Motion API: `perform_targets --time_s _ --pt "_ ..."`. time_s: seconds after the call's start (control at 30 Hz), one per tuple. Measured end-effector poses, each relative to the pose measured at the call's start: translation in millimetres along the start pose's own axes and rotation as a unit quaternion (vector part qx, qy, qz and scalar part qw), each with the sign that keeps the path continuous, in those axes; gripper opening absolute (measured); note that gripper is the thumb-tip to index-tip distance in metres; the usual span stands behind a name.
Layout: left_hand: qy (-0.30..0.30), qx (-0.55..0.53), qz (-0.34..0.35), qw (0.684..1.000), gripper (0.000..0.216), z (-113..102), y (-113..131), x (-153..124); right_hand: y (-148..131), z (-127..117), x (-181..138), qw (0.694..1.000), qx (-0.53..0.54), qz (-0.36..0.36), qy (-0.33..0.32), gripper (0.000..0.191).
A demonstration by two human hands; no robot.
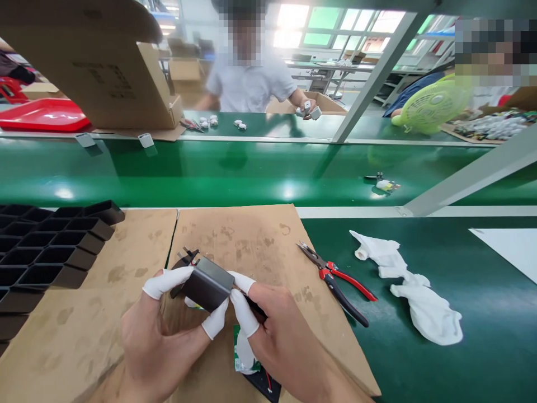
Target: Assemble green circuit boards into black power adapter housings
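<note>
A black rectangular plastic housing [207,284], like a power adapter case, is held tilted above the cardboard. My left hand [153,344] is closed on its left end and lower edge, white finger cots covering the fingertips. My right hand [289,336], also in white finger cots, pinches the housing's right end; a dark piece shows under its fingers, mostly hidden. Just behind the housing is a black plug part [184,258] with metal prongs. Below the hands lie a green circuit board [240,364] with a white blob and a black piece [268,389] with a red wire.
Long-nose pliers [331,274] with red and black handles lie right of the cardboard sheet [251,229]. White cloth gloves [432,313] lie farther right. Black housings [59,252] stand in rows at left. Across the green conveyor belt [235,168], a person [251,84] holds white parts.
</note>
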State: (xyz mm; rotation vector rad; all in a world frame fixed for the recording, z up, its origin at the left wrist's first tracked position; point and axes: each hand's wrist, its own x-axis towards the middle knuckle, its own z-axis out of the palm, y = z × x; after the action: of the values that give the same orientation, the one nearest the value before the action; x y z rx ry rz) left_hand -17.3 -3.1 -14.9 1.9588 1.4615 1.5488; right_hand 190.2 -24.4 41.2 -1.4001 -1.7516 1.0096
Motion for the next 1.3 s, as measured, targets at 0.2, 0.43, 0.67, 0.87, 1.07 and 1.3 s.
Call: perform_targets --time_s 0.2,0.43,0.67,0.87,1.07,1.3 --pt "-0.071 -0.151 -0.186 0.968 0.055 -0.1 10.8 27.7 -7.5 -23.1 -1.7 1.0 0.007 0.004 0.005 0.034" --pt "-0.11 -0.362 -0.375 0.846 0.061 -0.2 16.5 54.5 20.9 -37.5 3.8 0.959 -0.218 -0.085 0.159 0.033" --pt "-0.093 -0.424 -0.416 0.799 0.072 -4.8 23.7 59.4 40.0 -30.6 9.1 0.909 -0.397 -0.038 0.117 0.04" --pt "-0.115 -0.432 -0.409 0.795 0.071 -2.9 24.7 56.1 34.7 -31.6 10.8 0.918 -0.388 -0.02 0.076 0.035" --pt "-0.134 -0.433 -0.402 0.796 0.071 -3.4 25.0 53.4 37.3 -30.7 11.1 0.915 -0.398 -0.019 0.067 0.039" --pt "-0.112 -0.408 -0.387 0.82 0.067 -0.3 20.4 48.0 15.2 -30.2 7.8 0.956 -0.169 -0.151 0.186 0.024"
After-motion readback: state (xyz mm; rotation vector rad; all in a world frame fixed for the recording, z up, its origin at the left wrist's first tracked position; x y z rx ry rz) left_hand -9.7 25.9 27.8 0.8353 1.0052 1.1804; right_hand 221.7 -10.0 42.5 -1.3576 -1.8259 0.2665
